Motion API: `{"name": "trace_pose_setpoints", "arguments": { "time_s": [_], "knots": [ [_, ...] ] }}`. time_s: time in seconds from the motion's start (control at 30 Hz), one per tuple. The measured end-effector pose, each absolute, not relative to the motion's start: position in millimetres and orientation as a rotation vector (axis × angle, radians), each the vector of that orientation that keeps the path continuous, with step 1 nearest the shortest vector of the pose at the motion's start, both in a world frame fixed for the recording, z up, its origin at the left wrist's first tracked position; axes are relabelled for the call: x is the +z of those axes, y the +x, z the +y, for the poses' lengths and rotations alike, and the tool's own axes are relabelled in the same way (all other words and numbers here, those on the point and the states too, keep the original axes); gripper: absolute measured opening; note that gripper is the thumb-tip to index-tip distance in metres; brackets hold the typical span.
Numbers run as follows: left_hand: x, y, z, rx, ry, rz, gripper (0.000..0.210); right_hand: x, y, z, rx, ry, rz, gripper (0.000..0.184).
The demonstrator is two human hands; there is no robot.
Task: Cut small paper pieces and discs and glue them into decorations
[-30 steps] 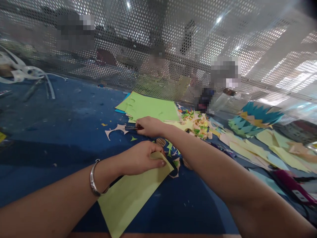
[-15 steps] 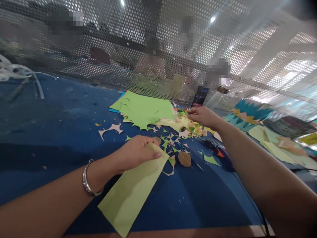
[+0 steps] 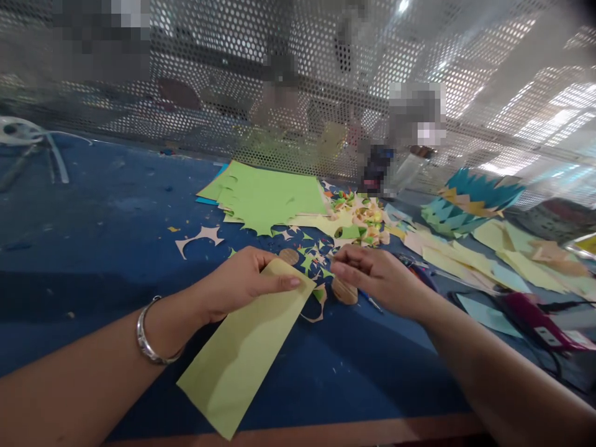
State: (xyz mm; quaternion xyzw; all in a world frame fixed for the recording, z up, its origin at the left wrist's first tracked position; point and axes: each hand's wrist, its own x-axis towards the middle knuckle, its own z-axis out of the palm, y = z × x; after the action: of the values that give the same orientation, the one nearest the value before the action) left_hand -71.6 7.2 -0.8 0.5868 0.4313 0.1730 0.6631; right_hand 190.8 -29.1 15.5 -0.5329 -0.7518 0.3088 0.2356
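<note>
While the left hand (image 3: 233, 282) pinches the yellow-green paper strip (image 3: 242, 354) near its far end, the right hand (image 3: 382, 279) hovers just beside, loosely curled.
The left thumb lies along the strip, which slants back from it toward the wearer; whether the right fingers hold anything cannot be told. A brown disc (image 3: 344, 293) shows partly behind those fingers, green sheets (image 3: 274, 192) lie beyond the left hand, and curled paper pieces (image 3: 367, 214) beyond the right.
</note>
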Motion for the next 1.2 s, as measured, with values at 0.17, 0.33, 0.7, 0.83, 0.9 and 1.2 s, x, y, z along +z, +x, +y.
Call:
{"name": "trace_pose_setpoints", "arguments": {
  "time_s": [0.17, 0.33, 0.7, 0.83, 0.9, 1.2],
  "knots": [
    [0.7, -69.4, 7.6, 0.497, 1.214, 0.958, 0.035, 12.4, 186.7, -36.7, 0.983, -1.425, -2.039, 0.039],
    [3.2, -67.5, 8.0, 0.543, 1.176, 0.962, 0.030, 5.1, 186.1, -35.1, 0.942, -1.446, -2.076, 0.038],
    [2.9, -62.8, 3.8, 0.595, 1.196, 0.951, 0.025, 7.0, 184.3, -35.9, 0.810, -1.482, -2.180, 0.044],
    [4.0, -60.5, 1.6, 0.615, 1.229, 0.933, 0.026, 6.6, 183.5, -37.4, 0.766, -1.489, -2.206, 0.044],
    [4.1, -60.0, 1.3, 0.624, 1.238, 0.926, 0.026, 6.6, 183.1, -37.9, 0.758, -1.488, -2.215, 0.044],
    [5.2, -59.2, 0.0, 0.630, 1.255, 0.933, 0.025, 5.9, 182.3, -36.4, 0.746, -1.468, -2.221, 0.045]
  ]
}}
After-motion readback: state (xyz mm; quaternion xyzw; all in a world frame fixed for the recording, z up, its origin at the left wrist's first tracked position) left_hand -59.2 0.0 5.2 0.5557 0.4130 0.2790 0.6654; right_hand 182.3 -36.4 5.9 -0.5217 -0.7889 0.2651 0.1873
